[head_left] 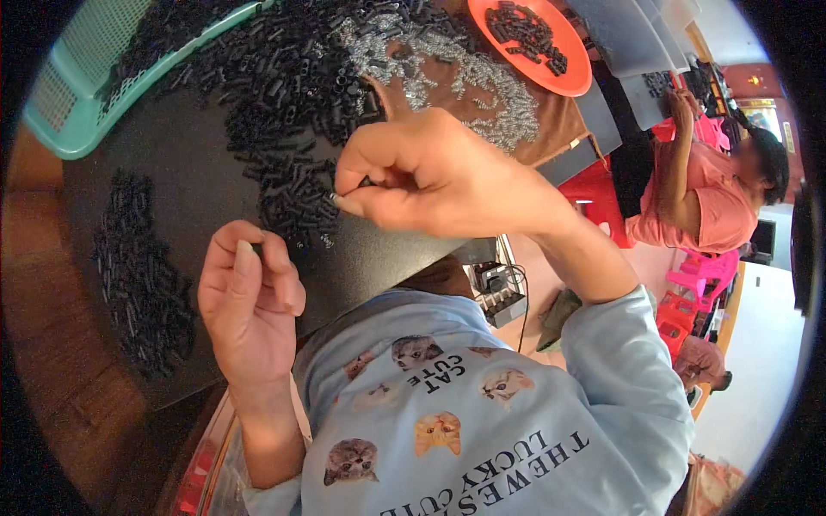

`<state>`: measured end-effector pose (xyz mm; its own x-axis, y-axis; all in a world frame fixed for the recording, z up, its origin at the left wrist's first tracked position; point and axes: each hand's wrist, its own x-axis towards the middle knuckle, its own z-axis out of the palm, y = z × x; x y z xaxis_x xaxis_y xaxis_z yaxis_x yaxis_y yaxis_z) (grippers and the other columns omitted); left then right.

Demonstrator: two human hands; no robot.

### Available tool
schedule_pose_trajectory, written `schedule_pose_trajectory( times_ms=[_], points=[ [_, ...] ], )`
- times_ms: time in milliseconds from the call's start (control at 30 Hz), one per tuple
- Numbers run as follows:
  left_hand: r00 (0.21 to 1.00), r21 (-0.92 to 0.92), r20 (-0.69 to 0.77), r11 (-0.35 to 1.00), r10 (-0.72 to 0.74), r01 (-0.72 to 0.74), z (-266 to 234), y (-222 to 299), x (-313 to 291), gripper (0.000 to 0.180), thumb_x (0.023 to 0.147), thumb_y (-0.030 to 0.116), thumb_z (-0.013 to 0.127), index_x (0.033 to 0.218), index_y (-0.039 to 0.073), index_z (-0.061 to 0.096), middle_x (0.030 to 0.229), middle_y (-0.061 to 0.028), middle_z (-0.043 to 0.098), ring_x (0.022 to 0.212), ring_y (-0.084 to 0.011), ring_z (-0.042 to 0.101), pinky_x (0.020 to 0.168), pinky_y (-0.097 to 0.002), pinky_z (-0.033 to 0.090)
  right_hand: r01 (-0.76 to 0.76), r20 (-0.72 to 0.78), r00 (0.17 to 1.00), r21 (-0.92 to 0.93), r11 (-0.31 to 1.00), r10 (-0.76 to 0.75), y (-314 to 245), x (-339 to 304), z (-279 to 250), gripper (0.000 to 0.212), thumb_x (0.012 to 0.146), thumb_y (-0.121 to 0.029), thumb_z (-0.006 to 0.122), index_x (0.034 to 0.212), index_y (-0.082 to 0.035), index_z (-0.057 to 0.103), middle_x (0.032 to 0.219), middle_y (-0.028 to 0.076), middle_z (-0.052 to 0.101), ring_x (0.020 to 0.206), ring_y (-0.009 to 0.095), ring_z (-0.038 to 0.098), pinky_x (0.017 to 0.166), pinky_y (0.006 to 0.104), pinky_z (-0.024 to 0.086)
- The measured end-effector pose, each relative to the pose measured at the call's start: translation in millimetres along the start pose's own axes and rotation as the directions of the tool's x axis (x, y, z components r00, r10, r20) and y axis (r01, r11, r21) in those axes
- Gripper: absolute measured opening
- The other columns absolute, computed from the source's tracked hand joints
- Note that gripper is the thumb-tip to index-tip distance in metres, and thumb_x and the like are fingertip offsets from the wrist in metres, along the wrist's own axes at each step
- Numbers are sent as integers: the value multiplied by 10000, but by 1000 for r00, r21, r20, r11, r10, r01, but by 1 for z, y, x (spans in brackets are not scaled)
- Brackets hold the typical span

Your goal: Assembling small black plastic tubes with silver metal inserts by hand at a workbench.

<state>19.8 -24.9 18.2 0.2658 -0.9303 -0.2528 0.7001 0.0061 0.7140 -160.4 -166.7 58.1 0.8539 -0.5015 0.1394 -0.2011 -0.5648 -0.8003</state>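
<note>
the hands are apart, the right holding a dark piece, near black tubes and silver springs.

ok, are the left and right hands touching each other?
Apart. The head view shows black tubular parts and dark tabletop plainly in the gap between the left hand and right hand.

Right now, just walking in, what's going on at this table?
Someone is working bare-handed over a dark table. The right hand curls around a small dark piece; I can't tell whether the left hand holds anything. Around them lie heaps of black parts, springs on brown cloth, and an orange plate.
</note>
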Motion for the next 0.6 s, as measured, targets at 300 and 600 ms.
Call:
schedule_pose_trajectory(
  times_ms=[300,600],
  points=[
    [999,31,38,999,-12,11,8,1,4,264,1047,227,386,1135,15,517,741,-86,570,536,-102,499,489,-215,421,-210,84,977,543,813,196,-5,-1,18,77,878,-52,684,901,8,642,711,-57,557,629,-9,455,521,185,346],
    [993,-119,71,990,90,-81,-4,-1,9,239,1036,194,423,1191,33,508,1174,-200,626,968,-226,660,861,-326,538,-10,-116,992,357,934,55,-10,-4,23,91,829,-33,707,905,-17,660,681,-27,560,596,19,479,512,205,363]
  ],
)
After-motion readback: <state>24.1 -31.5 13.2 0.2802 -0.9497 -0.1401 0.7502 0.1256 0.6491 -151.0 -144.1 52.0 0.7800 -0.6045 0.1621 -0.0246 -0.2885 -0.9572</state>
